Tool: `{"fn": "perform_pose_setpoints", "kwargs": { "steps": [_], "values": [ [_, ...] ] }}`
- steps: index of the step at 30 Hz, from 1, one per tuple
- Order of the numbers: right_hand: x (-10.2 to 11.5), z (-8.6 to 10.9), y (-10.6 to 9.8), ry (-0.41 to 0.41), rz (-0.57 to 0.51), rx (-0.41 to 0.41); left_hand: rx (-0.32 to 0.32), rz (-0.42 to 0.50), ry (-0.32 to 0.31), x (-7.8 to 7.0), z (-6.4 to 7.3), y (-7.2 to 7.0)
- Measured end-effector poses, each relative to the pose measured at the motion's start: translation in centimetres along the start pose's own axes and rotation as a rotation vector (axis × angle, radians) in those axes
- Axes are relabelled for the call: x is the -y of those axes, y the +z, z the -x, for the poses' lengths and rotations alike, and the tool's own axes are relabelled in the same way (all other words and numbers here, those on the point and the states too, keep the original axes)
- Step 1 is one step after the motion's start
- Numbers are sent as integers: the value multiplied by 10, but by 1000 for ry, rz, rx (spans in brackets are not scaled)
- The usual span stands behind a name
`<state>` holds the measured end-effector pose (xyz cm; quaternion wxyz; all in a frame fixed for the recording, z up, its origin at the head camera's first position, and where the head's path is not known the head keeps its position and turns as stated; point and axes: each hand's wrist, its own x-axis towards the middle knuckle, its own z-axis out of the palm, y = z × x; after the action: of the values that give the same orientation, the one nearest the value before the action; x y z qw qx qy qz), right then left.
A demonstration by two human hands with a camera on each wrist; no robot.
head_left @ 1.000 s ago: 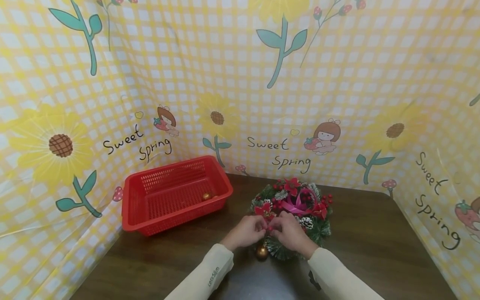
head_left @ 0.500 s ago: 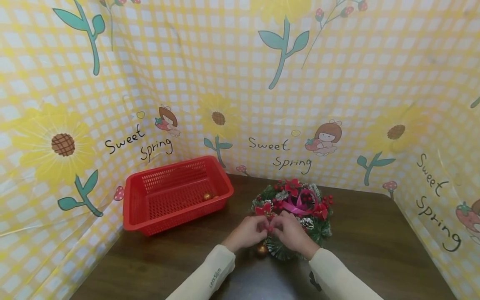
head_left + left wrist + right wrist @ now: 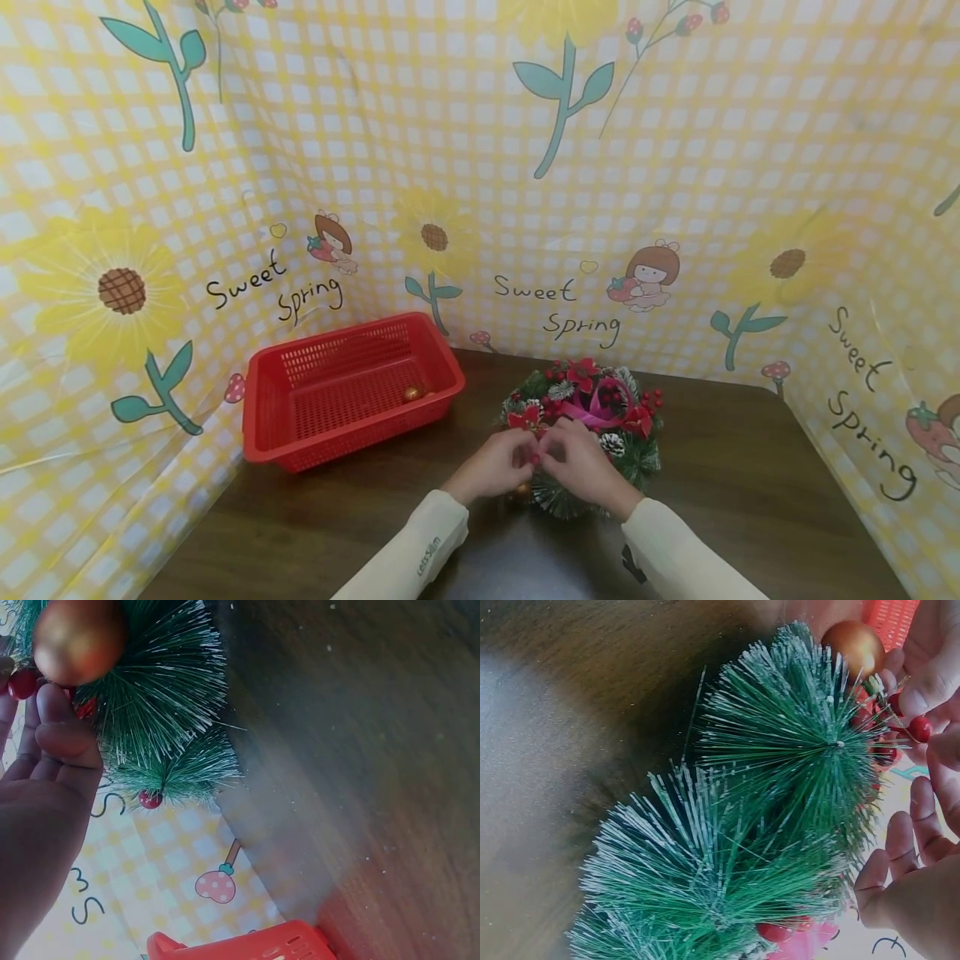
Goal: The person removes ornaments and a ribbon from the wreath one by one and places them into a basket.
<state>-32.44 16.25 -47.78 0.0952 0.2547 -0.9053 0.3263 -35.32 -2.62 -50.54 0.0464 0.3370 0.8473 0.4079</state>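
A green wreath (image 3: 558,496) with frosted needles, red poinsettias (image 3: 581,375), pine cones, red berries and a magenta ribbon (image 3: 588,412) lies on the dark wooden table. Both hands meet at its near-left side. My left hand (image 3: 495,462) pinches a sprig of small red berries (image 3: 919,729) between thumb and fingers. From the other side, my right hand (image 3: 581,467) pinches at the same berries, its other fingers loosely bent. A gold ball ornament (image 3: 79,641) hangs against the wreath beside the left fingers. In the head view the left hand mostly hides this ball.
To the left stands a red plastic basket (image 3: 345,446) with a gold ball (image 3: 412,392) inside at its right end. Yellow checked cloth (image 3: 480,167) with printed sunflowers walls off the table's back and sides. The table (image 3: 750,483) extends right of the wreath.
The gold ball below the left hand has risen slightly and is now mostly hidden. Both hands stay at the berries with only small finger movements.
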Motion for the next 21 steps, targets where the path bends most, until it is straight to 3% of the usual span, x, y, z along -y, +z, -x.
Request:
{"fn": "perform_pose_setpoints", "kwargs": {
  "steps": [11, 21],
  "values": [
    [6, 0, -2, -23, -26, -6, 16, 43, 66, -5, 3, -8],
    [6, -1, -4, -27, -77, -72, -65, 59, 134, -8, 5, -17]
  ]
}}
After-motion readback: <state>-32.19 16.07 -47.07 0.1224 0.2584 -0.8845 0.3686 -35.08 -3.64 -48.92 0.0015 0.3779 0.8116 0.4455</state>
